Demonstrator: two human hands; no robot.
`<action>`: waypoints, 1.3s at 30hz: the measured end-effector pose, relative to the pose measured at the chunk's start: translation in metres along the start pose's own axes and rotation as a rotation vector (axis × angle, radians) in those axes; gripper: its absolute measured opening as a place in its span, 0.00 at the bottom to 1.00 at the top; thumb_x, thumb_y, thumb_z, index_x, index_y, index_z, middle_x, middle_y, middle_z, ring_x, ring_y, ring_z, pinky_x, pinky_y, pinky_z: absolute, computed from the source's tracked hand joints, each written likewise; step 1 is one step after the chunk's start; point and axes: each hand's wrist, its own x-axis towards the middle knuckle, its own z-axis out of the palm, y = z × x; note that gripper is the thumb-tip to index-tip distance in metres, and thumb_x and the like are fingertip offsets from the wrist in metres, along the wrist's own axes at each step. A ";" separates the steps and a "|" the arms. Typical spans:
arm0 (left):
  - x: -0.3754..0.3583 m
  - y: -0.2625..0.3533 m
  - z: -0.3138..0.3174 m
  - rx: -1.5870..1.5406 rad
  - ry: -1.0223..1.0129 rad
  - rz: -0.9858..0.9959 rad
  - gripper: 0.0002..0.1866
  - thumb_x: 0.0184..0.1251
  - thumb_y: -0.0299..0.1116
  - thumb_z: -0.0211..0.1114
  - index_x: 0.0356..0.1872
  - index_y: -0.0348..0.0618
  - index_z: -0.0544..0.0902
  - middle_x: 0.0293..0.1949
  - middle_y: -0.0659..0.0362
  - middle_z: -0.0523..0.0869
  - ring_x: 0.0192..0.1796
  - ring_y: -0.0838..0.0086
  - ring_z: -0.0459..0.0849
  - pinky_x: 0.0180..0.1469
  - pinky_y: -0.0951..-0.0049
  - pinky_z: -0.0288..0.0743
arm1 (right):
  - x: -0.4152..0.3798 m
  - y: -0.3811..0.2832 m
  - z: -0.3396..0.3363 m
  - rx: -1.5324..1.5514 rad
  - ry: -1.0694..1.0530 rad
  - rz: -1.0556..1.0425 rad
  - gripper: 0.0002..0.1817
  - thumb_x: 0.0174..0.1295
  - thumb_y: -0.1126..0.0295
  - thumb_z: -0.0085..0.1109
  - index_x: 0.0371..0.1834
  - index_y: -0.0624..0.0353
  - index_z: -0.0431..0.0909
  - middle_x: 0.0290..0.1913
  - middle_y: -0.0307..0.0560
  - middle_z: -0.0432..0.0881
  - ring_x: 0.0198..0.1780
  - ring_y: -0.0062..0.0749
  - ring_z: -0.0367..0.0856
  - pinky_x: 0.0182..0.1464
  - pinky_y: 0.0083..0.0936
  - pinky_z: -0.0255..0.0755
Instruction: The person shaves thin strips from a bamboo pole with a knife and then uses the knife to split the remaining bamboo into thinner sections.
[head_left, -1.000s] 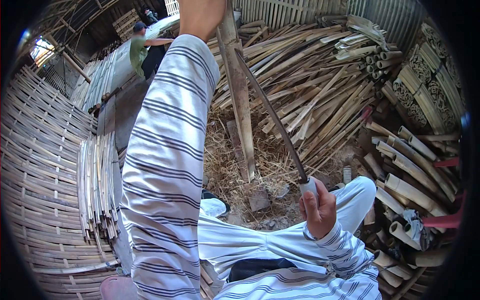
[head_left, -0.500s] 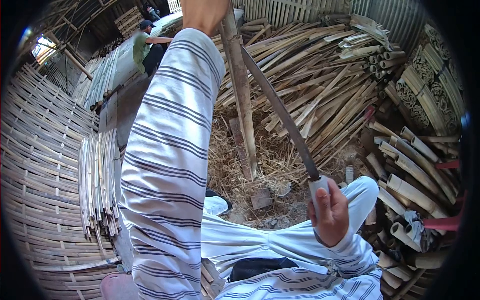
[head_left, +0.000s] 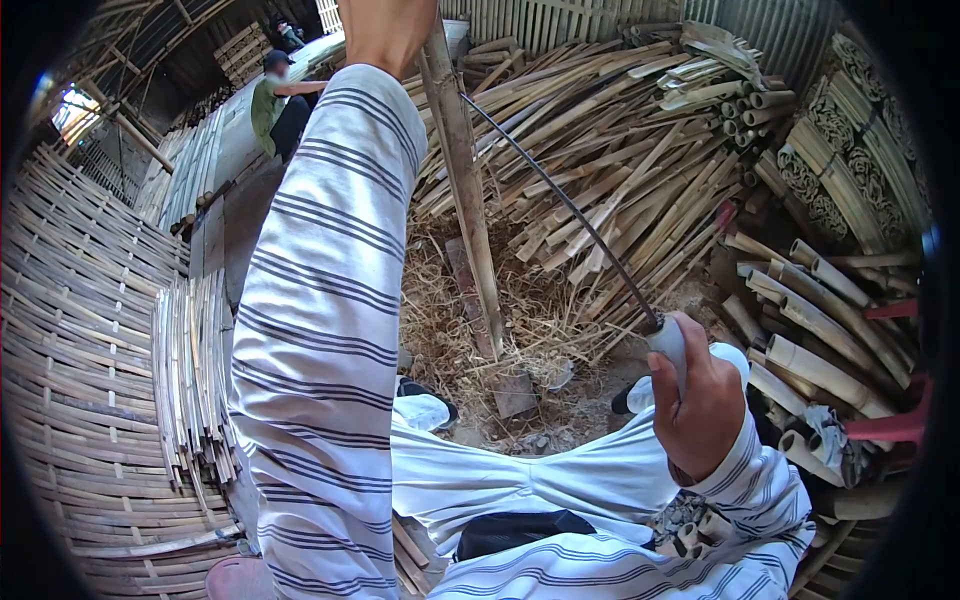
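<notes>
My right hand (head_left: 705, 405) is wrapped around the pale grey handle of a long knife (head_left: 667, 346). Its thin dark blade slants up and left, seen nearly edge-on, with the tip near a split bamboo piece (head_left: 466, 185). That bamboo leans upright, its lower end by a small block (head_left: 514, 392) on the ground. At the top edge my left hand (head_left: 390, 30) is beside the bamboo's upper part; only the wrist and back of the hand show, and its fingers are out of view. My striped left sleeve covers much of the centre-left.
Bamboo shavings (head_left: 430, 290) litter the ground before my legs. Split bamboo strips (head_left: 600, 150) are heaped beyond, with bamboo tubes (head_left: 820, 365) and a red plastic item (head_left: 890, 427) at right. A woven bamboo panel (head_left: 80, 380) lies left. Another person (head_left: 265, 110) sits further back.
My right hand has moved right and turned the knife, so its blade now appears edge-on. My right knee has shifted, and a foot shows there. The view has shifted slightly.
</notes>
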 end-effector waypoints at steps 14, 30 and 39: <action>0.000 0.014 -0.004 -0.016 -0.029 -0.063 0.13 0.72 0.32 0.45 0.45 0.36 0.75 0.34 0.39 0.82 0.39 0.44 0.82 0.40 0.57 0.73 | 0.002 0.002 -0.013 0.639 -0.276 0.230 0.18 0.71 0.56 0.46 0.48 0.63 0.71 0.18 0.36 0.68 0.17 0.18 0.68 0.15 0.17 0.62; 0.001 0.028 0.002 -0.002 -0.057 -0.066 0.11 0.71 0.30 0.46 0.46 0.38 0.75 0.33 0.39 0.82 0.38 0.43 0.81 0.39 0.54 0.72 | 0.012 -0.009 -0.047 -0.060 -0.120 0.014 0.19 0.66 0.61 0.51 0.47 0.68 0.70 0.23 0.65 0.78 0.24 0.58 0.78 0.33 0.44 0.73; 0.008 0.030 0.003 -0.080 -0.120 -0.030 0.13 0.70 0.30 0.45 0.44 0.36 0.76 0.38 0.37 0.82 0.44 0.43 0.81 0.47 0.54 0.72 | 0.012 0.002 -0.054 1.081 -0.213 0.434 0.24 0.69 0.48 0.46 0.45 0.63 0.71 0.17 0.37 0.67 0.10 0.18 0.64 0.11 0.16 0.59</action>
